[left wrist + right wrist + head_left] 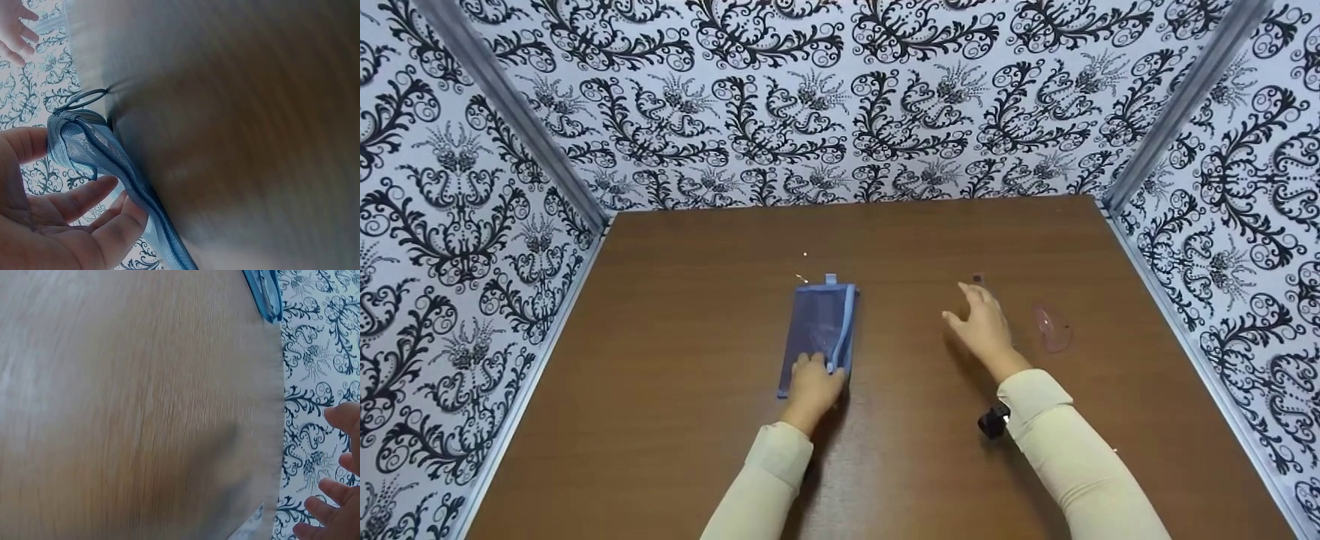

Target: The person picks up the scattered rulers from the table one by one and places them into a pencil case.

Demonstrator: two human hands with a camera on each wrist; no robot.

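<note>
A blue mesh zip pouch (817, 319) lies on the brown table, its zipper edge along the right side. My left hand (810, 386) is on the pouch's near end; in the left wrist view its thumb and fingers (84, 199) hold the pouch (129, 169) by its edges. To the right, my right hand (986, 326) hovers over the table with fingers spread, holding nothing. Just beyond its fingertips lies a clear item with a small dark square (978, 278), partly hidden by the hand. The right wrist view shows the pouch's end (269, 298) at the top.
A transparent pinkish item (1054, 330) lies right of my right hand. Small shiny bits (802, 278) sit beyond the pouch on the table (697, 450). Patterned walls (840, 105) enclose the back and sides. A black device (994, 421) is at my right wrist.
</note>
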